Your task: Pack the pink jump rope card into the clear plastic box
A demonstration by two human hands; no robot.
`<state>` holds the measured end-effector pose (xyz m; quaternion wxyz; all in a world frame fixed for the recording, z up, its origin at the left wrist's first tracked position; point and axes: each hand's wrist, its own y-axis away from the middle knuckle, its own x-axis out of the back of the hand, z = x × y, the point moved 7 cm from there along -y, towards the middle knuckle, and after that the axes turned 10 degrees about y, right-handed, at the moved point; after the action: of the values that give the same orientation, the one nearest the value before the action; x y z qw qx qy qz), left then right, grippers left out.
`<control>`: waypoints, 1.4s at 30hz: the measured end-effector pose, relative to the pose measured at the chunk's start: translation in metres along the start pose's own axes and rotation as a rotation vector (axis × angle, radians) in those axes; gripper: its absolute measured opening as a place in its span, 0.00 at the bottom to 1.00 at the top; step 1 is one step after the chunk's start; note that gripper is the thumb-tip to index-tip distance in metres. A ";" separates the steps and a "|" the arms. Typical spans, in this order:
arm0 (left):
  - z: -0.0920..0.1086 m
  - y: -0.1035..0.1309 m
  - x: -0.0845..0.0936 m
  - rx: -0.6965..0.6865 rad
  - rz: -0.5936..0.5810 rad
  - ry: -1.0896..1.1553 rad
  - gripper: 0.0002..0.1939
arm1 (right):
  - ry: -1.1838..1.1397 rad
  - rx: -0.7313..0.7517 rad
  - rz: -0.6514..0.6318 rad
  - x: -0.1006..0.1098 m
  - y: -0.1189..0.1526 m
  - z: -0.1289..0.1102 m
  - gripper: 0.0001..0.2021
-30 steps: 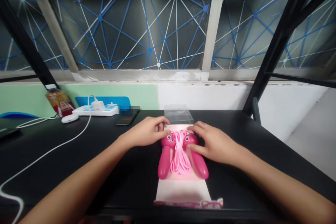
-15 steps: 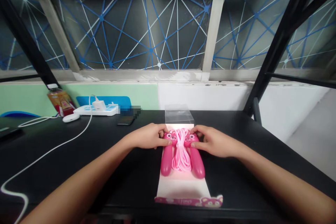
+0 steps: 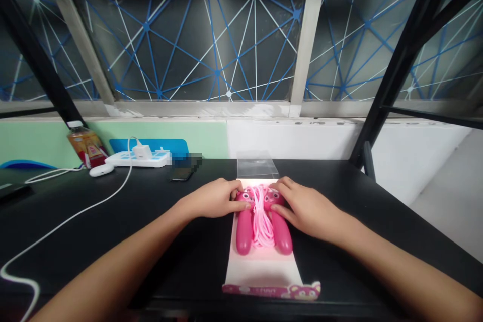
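A pink jump rope with two darker pink handles lies on a pale cardboard insert, its cord bundled between the handles. Each handle has an animal face at its far end. My left hand grips the left handle by the face, thumb on the near side and fingers beyond. My right hand holds the right handle the same way. The card's near edge is a printed purple flap with a cartoon bear. Behind the card lies a clear plastic sleeve.
Further left on the black table are a phone, a white power strip with a plugged charger, a white earbud case and a drink bottle. A white cable trails along the left. Black metal posts frame the table.
The two handles have moved closer together, the left one shifting right and the right one slightly left. My right hand has moved a little inward with its handle.
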<state>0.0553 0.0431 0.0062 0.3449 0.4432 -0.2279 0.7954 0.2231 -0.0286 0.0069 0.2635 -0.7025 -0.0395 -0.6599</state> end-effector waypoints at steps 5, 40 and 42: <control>0.000 -0.004 -0.004 -0.002 0.081 -0.115 0.16 | 0.154 0.222 0.063 0.009 0.009 -0.044 0.25; -0.032 -0.034 -0.003 -0.175 0.236 0.093 0.14 | 0.414 0.327 0.085 -0.040 -0.023 -0.021 0.17; -0.024 -0.030 -0.004 -0.194 0.220 0.101 0.15 | 0.447 0.326 0.142 -0.039 -0.024 -0.021 0.16</control>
<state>0.0662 0.0767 -0.0078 0.3078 0.3395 -0.3332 0.8240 0.1890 -0.0055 -0.0223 0.4210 -0.4889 -0.0368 -0.7632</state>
